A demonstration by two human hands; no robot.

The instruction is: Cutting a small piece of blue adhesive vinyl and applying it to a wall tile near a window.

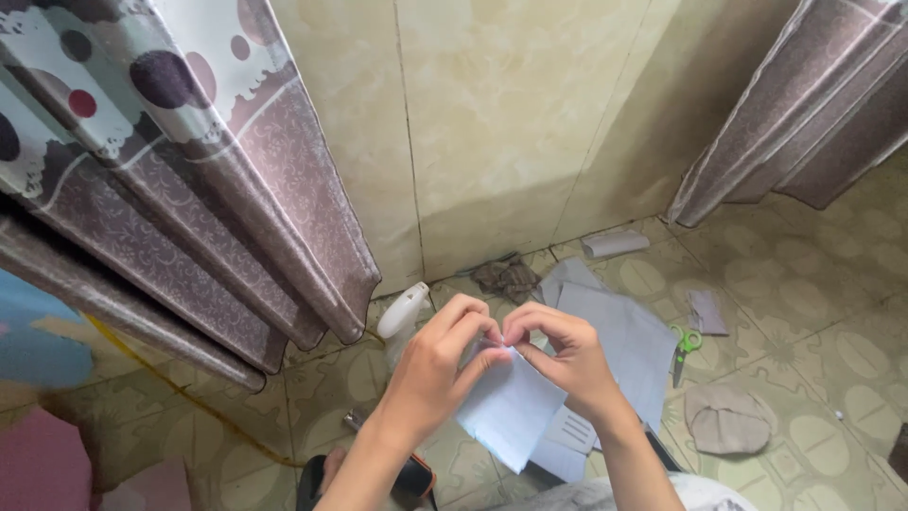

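Above floor tiles [832, 360] | L hand [437, 364] + R hand [566, 358] grips both pinching pale paper piece [506, 412] top edge | green scissors [685, 346] nearby R

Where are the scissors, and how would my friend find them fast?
Start at the big grey cloth sheet spread on the tiled floor to the right of the two hands. The scissors lie just off its right edge, blades pointing toward the camera. Their bright green handles set them apart from the dull grey fabric scraps around them.
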